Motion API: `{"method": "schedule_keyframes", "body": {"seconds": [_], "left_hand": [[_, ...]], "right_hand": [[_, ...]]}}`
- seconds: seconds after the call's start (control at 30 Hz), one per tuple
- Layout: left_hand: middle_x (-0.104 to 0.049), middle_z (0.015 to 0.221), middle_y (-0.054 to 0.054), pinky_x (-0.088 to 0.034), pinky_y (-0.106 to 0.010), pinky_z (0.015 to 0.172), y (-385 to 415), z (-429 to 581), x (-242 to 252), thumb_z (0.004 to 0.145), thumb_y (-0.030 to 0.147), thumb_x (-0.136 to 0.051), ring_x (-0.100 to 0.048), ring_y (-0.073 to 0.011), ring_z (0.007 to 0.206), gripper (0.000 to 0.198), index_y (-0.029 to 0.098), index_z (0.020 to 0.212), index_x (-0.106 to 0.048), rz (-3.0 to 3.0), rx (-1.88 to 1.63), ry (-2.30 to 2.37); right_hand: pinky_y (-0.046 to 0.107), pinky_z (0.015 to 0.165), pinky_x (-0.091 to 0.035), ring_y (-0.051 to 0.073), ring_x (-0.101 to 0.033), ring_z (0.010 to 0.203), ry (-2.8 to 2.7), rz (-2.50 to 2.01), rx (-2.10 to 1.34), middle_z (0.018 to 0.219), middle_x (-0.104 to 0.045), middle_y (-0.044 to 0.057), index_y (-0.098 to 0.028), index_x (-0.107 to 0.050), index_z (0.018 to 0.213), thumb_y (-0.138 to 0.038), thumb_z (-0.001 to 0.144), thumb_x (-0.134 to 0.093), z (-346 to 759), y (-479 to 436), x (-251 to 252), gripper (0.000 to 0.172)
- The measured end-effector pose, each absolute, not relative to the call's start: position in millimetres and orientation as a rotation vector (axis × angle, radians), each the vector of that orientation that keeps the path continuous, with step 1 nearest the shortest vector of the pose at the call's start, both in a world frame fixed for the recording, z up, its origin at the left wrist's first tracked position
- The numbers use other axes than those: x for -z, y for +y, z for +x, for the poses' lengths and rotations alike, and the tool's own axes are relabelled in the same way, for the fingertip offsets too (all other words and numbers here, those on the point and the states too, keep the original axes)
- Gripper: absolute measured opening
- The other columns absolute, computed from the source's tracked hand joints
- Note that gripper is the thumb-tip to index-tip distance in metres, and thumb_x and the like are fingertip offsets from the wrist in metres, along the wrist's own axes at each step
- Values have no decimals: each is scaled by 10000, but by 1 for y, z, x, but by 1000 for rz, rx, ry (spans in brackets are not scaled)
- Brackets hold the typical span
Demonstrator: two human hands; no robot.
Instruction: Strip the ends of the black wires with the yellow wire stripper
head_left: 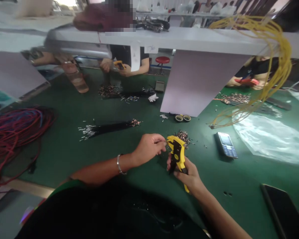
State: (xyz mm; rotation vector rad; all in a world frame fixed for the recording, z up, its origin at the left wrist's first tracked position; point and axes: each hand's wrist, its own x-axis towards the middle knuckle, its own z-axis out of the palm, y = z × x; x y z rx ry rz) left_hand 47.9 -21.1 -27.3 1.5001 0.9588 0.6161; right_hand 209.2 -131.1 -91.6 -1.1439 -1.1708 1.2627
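Observation:
My right hand [189,174] is wrapped around the handles of a yellow and black wire stripper [177,153], its jaws pointing up and to the left. At the jaws, my left hand [153,147] is closed in a pinch on a thin wire, most of which is hidden by the fingers. Just behind the tool lies a pile of small copper-and-black wire scraps [183,136]. To the left, a bundle of black wires [112,126] rests on the green table [89,159], silvery ends at its left and copper ends at its right.
Tape rolls [183,118] sit by a white divider [194,79]. A keypad phone [226,145], a smartphone [282,207] and a clear plastic bag [269,139] lie right. Red cables [17,136] are heaped left. Yellow wires [281,66] hang from the shelf [189,38]. Co-workers' hands [123,69] work opposite.

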Motion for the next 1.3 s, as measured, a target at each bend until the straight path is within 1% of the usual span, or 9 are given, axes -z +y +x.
{"method": "schedule_keyframes", "body": {"seconds": [0.1,0.23,0.4,0.6,0.73,0.87,1.07,1.2,1.3], "left_hand": [[-670,653,-26,-463,-205,501,-18,48,26,786,226,-577,-536,-67,489,112,135,783,-643,1500,-619,987],[-659,626,-23,-440,-207,476,-17,48,26,789,245,-578,-509,-67,464,136,132,788,-653,1531,-603,985],[-635,598,-15,-396,-186,449,-19,49,27,815,272,-573,-497,-61,460,167,130,795,-659,1576,-573,963],[-658,652,-18,-450,-204,515,-22,49,30,837,260,-546,-553,-77,516,157,151,786,-646,1707,-567,926],[-678,720,-24,-475,-225,573,-24,47,30,846,240,-530,-589,-90,575,146,156,828,-647,1793,-540,885],[-681,750,-30,-478,-236,594,-24,45,29,857,229,-510,-602,-95,598,151,155,854,-642,1805,-518,848],[-688,734,-32,-484,-224,553,-24,45,32,853,250,-540,-599,-89,555,119,158,879,-611,1717,-561,888],[-671,674,-21,-477,-210,517,-24,47,33,841,275,-575,-576,-81,511,126,151,829,-590,1649,-605,910],[-651,633,-8,-443,-190,476,-25,49,33,831,263,-584,-528,-63,475,134,138,794,-615,1628,-618,903]], "right_hand": [[352,720,-491,208,-591,775,-1106,-1082,-1303,956,-611,64,-184,-567,1118,-209,691,-648,211,-130,91,436],[344,709,-495,203,-594,766,-1106,-1090,-1337,938,-614,56,-187,-578,1080,-170,661,-629,210,-129,88,423],[327,692,-491,196,-589,758,-1154,-1131,-1289,900,-615,46,-187,-595,1016,-171,663,-618,208,-129,84,354],[303,656,-477,188,-572,732,-1204,-1183,-1235,824,-614,35,-186,-597,920,-161,670,-595,206,-131,81,251],[295,637,-460,179,-564,713,-1218,-1202,-1234,791,-610,27,-182,-596,909,-146,673,-577,205,-132,80,239],[301,637,-451,174,-560,700,-1200,-1197,-1251,794,-600,27,-177,-590,908,-145,678,-566,204,-133,81,233],[293,619,-450,171,-556,698,-1207,-1203,-1241,786,-596,30,-175,-590,893,-137,669,-559,204,-133,78,229],[294,619,-464,167,-561,681,-1208,-1177,-1232,772,-599,26,-172,-589,900,-134,673,-557,205,-133,78,233],[287,605,-466,163,-563,670,-1193,-1167,-1214,782,-602,27,-172,-588,907,-138,681,-570,204,-133,80,229]]}}
